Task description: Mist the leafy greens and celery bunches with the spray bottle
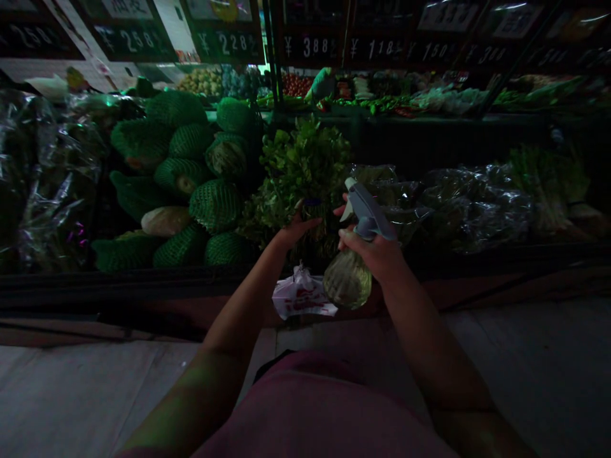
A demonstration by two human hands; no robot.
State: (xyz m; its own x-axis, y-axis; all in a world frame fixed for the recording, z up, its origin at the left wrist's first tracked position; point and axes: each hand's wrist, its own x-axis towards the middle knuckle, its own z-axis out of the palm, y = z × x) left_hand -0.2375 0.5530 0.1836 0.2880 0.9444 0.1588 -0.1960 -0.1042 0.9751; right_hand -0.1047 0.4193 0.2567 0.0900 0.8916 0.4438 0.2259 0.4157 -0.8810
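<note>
my right hand [370,251] is closed around the grip of a plastic spray bottle [365,213], its nozzle pointing up and away from me and its ribbed, translucent body hanging below my fist. my left hand [296,232] is open and spread, right at the front of a bunch of leafy greens [300,168] that sits just ahead of both hands. a white plastic bag with red print [301,294] lies below them. left of my hands are melons in green foam netting [214,205]; to the right, greens wrapped in clear plastic [472,210]. the light is too dim to tell whether any leaves are wet, so i can't judge what's done or left.
</note>
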